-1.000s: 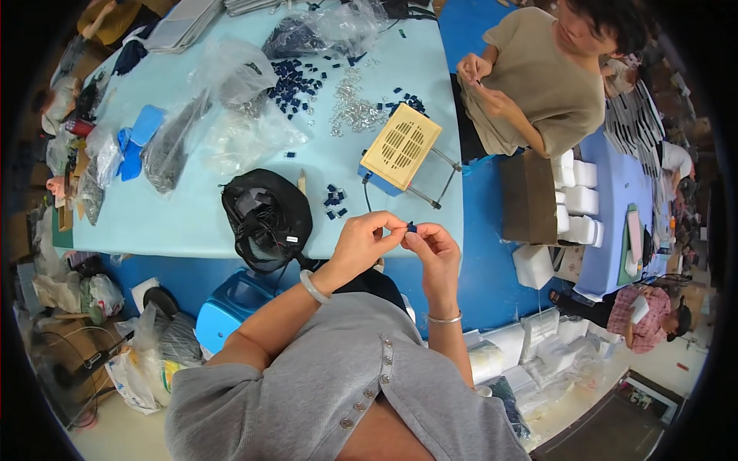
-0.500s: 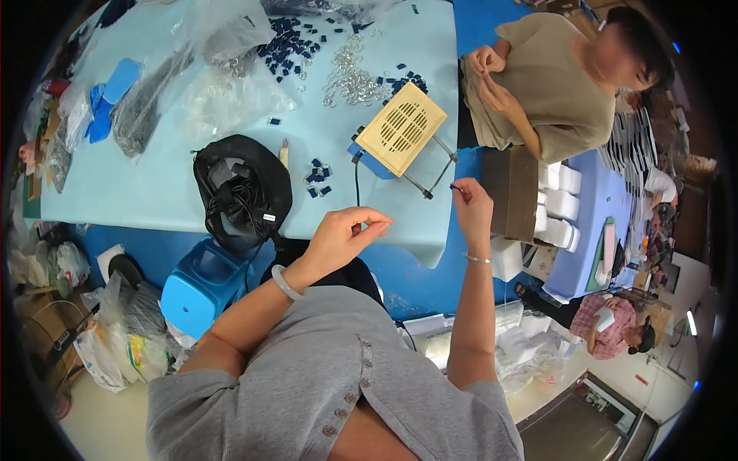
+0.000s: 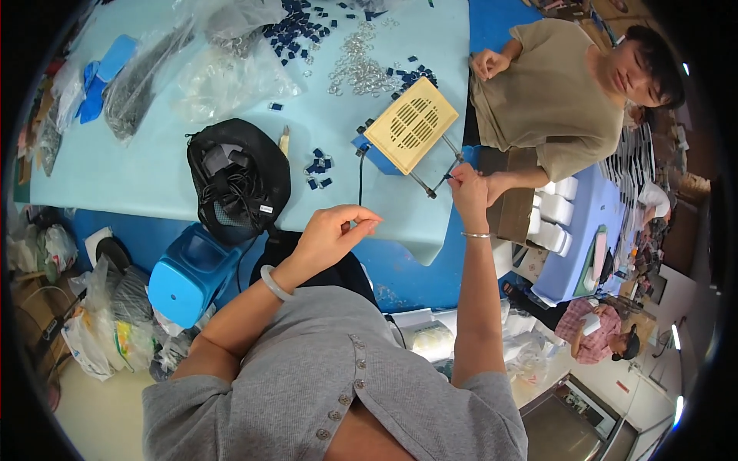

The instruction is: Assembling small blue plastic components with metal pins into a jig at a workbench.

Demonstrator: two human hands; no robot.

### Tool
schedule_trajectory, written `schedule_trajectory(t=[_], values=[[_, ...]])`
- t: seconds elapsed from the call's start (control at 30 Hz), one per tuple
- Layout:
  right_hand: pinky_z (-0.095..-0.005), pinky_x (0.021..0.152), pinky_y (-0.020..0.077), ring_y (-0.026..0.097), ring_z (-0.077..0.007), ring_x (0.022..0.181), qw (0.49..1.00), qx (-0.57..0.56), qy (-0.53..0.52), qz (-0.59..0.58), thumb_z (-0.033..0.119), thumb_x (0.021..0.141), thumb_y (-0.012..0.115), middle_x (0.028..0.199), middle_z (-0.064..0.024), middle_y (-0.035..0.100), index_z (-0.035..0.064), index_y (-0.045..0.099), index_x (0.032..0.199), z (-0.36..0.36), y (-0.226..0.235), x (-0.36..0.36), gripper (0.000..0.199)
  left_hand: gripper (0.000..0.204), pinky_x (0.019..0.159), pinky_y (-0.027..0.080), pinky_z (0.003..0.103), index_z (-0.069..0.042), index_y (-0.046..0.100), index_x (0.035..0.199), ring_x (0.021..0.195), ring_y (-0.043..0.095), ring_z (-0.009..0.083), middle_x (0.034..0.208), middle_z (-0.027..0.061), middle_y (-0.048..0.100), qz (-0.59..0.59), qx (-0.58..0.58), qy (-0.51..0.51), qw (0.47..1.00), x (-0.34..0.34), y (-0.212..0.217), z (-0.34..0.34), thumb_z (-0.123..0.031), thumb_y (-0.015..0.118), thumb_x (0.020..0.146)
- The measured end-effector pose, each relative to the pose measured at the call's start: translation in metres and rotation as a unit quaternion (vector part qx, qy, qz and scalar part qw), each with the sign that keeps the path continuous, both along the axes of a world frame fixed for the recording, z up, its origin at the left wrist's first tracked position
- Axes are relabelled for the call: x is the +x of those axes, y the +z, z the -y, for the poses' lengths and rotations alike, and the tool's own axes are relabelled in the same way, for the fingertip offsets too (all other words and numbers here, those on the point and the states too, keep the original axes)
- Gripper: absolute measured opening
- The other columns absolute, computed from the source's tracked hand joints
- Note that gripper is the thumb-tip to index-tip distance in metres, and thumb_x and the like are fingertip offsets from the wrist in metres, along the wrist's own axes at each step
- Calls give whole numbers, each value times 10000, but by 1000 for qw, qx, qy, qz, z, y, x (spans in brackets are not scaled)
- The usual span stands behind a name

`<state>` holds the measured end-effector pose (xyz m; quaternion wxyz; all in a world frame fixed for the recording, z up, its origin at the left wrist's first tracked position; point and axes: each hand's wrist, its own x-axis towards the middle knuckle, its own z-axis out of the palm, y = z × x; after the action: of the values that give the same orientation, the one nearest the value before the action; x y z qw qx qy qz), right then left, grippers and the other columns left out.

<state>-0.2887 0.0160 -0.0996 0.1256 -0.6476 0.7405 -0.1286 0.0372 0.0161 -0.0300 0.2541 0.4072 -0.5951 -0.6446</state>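
Note:
My left hand (image 3: pixel 336 237) hovers just off the table's near edge, thumb and fingers pressed together, with nothing visible at the tips. In a pinch, my right hand (image 3: pixel 469 192) holds a small dark piece (image 3: pixel 450 177) beside the metal rod frame (image 3: pixel 443 180) of a device. That device (image 3: pixel 410 125) has a beige slotted grille and a blue side. A co-worker's hand (image 3: pixel 496 187) meets my right hand from the right; its fingers are mostly hidden. Left of the device lies a small group of dark blue tabs with metal rings (image 3: pixel 317 169).
A black bag with cables (image 3: pixel 237 178) sits at the table's near edge, beside a cutter (image 3: pixel 284 142). Farther back are dark blue tabs (image 3: pixel 296 34), metal rings (image 3: pixel 357 65) and plastic bags (image 3: pixel 223 84). A blue stool (image 3: pixel 181 280) stands lower left, a cardboard box (image 3: pixel 519 219) right.
One of the co-worker's hands has come down to my right hand; their other hand stays near their chest. My right hand has moved slightly toward the rod frame, still pinching the dark piece.

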Motion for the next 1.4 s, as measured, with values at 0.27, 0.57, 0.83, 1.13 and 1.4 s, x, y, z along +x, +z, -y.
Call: schedule_trajectory(t=[0.27,0.57,0.83,1.13,1.4], values=[[-467,567,442,578,-372,665,999,29,22,-16,38,685,642,680,-162,590,73,510,805,6,-8,1,182,146,442,356,207,-63,664,946,468,460,47,758,23,669,5,7,-1,1000,2,-3,-1,-126,584,841],[-470,552,427,569,-387,657,997,28,59,-41,23,681,613,656,-176,575,68,490,797,11,-7,0,175,145,443,355,204,-54,661,941,475,465,47,761,25,666,-12,3,3,1000,2,-7,-1,-127,577,848],[-451,552,437,575,-390,663,995,50,86,-12,19,681,616,671,-198,578,58,497,803,15,3,2,176,138,437,354,207,-53,662,935,463,456,43,750,25,665,-22,-3,7,1000,-1,-9,1,-118,579,847],[-244,653,500,589,-137,719,659,63,-167,731,57,870,568,843,-68,604,74,518,983,-14,78,79,125,179,450,337,197,-66,665,984,466,391,28,768,7,651,-51,15,34,998,-18,-4,18,-150,617,834],[-250,681,508,605,-149,737,450,45,-121,884,66,869,573,863,-80,613,81,512,960,-39,97,142,111,249,648,399,194,-53,625,1084,691,497,43,832,-25,594,-144,82,-22,986,-33,19,33,-77,615,836]])
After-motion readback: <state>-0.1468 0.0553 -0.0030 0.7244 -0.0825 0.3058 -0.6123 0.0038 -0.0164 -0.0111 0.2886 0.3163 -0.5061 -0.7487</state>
